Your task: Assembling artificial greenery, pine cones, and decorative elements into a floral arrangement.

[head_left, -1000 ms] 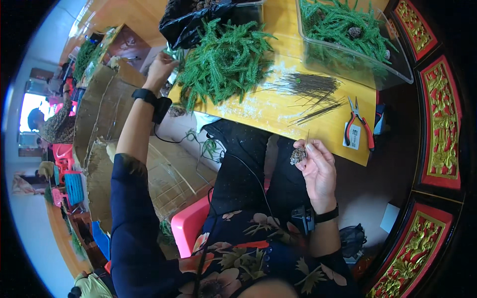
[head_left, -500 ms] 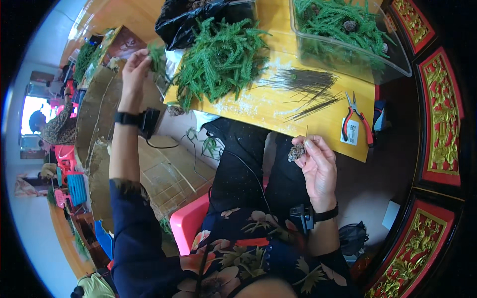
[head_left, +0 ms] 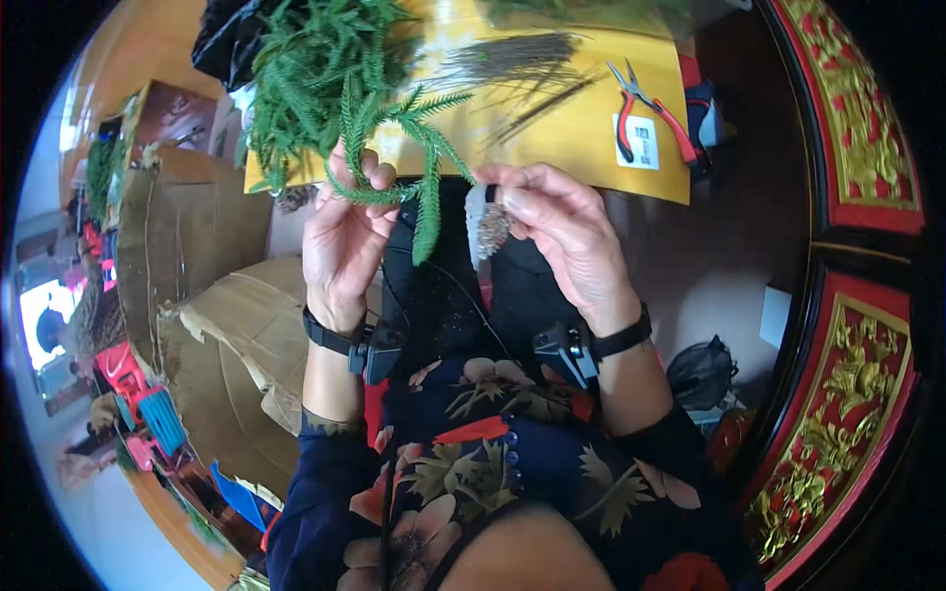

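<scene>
My left hand (head_left: 340, 236) holds a green fern-like sprig (head_left: 404, 163) by its stem, its fronds spreading up and hanging down between my hands. My right hand (head_left: 562, 231) pinches a small brownish pine cone (head_left: 491, 229) on a thin wire, close beside the sprig. Both hands are raised in front of my lap, just below the yellow table (head_left: 581, 138). A black band with a small device sits on each wrist.
A heap of green sprigs (head_left: 315, 69) lies on the table's left, a bundle of thin dark wires (head_left: 512, 64) in the middle, red-handled pliers (head_left: 645, 108) at the right. Cardboard boxes (head_left: 197, 246) stand at my left. A red and gold carved panel (head_left: 857, 295) runs along the right.
My left hand came back from the heap at the table's left corner with a green sprig and now meets my right hand, which has risen slightly with the pine cone.
</scene>
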A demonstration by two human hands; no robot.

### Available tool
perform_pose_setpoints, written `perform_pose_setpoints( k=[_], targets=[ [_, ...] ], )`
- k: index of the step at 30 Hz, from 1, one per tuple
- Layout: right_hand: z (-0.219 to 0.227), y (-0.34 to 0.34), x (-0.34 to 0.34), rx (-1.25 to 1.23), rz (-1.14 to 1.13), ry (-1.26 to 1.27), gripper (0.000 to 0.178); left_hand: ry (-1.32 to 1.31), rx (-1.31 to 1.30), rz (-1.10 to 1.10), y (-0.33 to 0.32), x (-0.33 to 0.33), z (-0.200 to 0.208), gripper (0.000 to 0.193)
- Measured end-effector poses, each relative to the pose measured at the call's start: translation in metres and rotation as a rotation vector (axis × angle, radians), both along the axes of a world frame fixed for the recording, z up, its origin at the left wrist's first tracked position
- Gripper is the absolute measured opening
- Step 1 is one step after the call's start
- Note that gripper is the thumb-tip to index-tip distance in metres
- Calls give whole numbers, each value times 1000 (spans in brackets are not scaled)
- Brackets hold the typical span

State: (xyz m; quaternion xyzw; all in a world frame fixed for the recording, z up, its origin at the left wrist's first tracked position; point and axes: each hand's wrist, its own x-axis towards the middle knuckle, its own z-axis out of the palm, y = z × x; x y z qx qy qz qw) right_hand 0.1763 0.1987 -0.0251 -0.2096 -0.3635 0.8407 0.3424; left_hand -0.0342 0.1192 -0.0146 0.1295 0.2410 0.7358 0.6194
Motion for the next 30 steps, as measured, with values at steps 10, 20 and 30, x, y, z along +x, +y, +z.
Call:
perform_pose_setpoints(
  k=[10,20,30],
  targets=[
    [-1,-3,5,111,96,-20,15,-219,-11,-119,-1,22,-17,36],
    [-3,1,6,-78,108,-12,15,268,-188,93,1,43,15,37],
    [2,10,9,1003,-226,-387,7,-194,-369,107,-10,17,9,19]
  ],
)
